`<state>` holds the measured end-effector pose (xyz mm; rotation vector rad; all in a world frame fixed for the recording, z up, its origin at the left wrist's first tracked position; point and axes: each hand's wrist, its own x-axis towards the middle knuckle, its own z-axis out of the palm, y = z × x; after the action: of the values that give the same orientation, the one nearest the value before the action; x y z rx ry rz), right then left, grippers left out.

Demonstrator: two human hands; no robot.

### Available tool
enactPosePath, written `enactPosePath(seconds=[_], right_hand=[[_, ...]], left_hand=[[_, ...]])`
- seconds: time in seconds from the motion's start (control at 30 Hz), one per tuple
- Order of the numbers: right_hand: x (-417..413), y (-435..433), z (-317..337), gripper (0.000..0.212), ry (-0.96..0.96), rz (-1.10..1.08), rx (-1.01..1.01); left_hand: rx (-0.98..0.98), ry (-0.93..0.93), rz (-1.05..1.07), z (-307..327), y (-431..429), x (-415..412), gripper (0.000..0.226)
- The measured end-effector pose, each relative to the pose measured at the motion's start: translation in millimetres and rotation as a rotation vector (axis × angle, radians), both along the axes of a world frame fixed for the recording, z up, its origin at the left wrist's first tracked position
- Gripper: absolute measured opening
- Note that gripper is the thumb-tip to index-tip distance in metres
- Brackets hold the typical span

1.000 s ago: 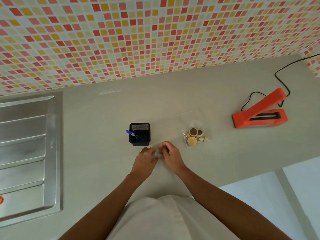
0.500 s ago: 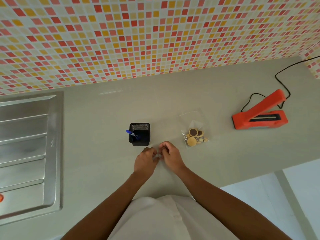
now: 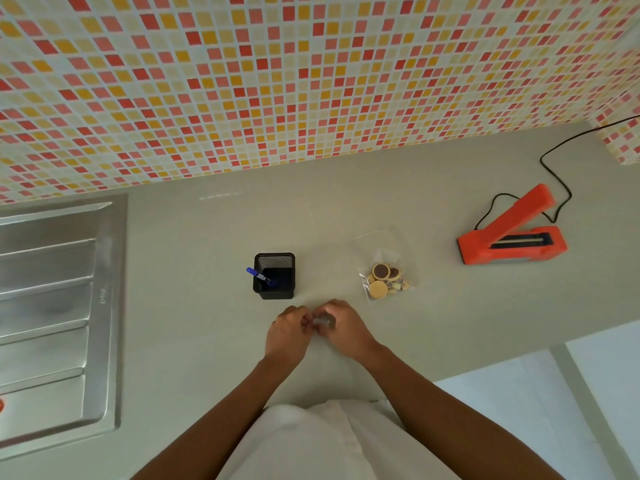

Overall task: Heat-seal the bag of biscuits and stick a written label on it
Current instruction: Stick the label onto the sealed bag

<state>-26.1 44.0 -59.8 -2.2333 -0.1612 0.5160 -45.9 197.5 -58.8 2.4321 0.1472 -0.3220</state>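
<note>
A clear plastic bag of biscuits point(image 3: 384, 275) lies flat on the beige counter point(image 3: 433, 306), its open end pointing toward the wall. To its right stands an orange heat sealer point(image 3: 509, 237) with its arm raised. My left hand point(image 3: 287, 332) and right hand point(image 3: 341, 323) meet near the counter's front, fingertips pinched together on a small pale label point(image 3: 325, 321), mostly hidden by the fingers. Just beyond my hands, a black mesh pen holder point(image 3: 274, 275) contains a blue pen point(image 3: 258, 274).
The sealer's black cord point(image 3: 554, 161) runs back to the right wall. A steel sink drainer point(image 3: 55, 306) fills the left side. The tiled wall rises behind the counter. The counter edge drops to a white floor at lower right.
Both hands stay pinched together at the same spot; the fingers shift slightly on the small label. Nothing else has moved.
</note>
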Motion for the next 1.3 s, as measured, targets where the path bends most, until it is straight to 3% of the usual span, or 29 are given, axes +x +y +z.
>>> enactPosePath(seconds=[0.1, 0.2, 0.27, 0.4, 0.5, 0.9, 1.07, 1.3], right_hand=[[0.6, -2.2, 3.6, 0.013, 0.079, -0.07, 0.075], [3.6, -9.5, 18.5, 0.017, 0.136, -0.153, 0.143], [8.1, -15.5, 40.7, 0.02, 0.193, -0.163, 0.237], [23.4, -27.9, 90.4, 0.006, 0.315, -0.14, 0.44], [33.1, -33.1, 124.7, 0.01, 0.323, -0.152, 0.516], [53.6, -60.4, 226.4, 0.014, 0.26, -0.107, 0.592], [65.3, -74.1, 239.4, 0.018, 0.277, -0.119, 0.654], [75.8, -86.5, 242.1, 0.017, 0.292, -0.082, 0.702]], left_hand=[[-0.067, 0.005, 0.035, 5.5, 0.4, 1.4, 0.004], [-0.243, 0.116, 0.121, 24.1, 0.4, 6.9, 0.014], [-0.461, 0.23, 0.179, 45.6, 1.4, 11.1, 0.014], [-0.966, 0.372, 0.262, 95.7, 4.9, 10.1, 0.015], [-1.134, 0.344, 0.236, 126.5, -0.6, 10.4, 0.013], [-1.268, 0.156, 0.167, 199.1, -38.4, 37.3, 0.01], [-1.271, 0.1, 0.169, 212.9, -57.0, 45.8, 0.019], [-1.271, 0.057, 0.205, 217.5, -73.1, 49.6, 0.013]])
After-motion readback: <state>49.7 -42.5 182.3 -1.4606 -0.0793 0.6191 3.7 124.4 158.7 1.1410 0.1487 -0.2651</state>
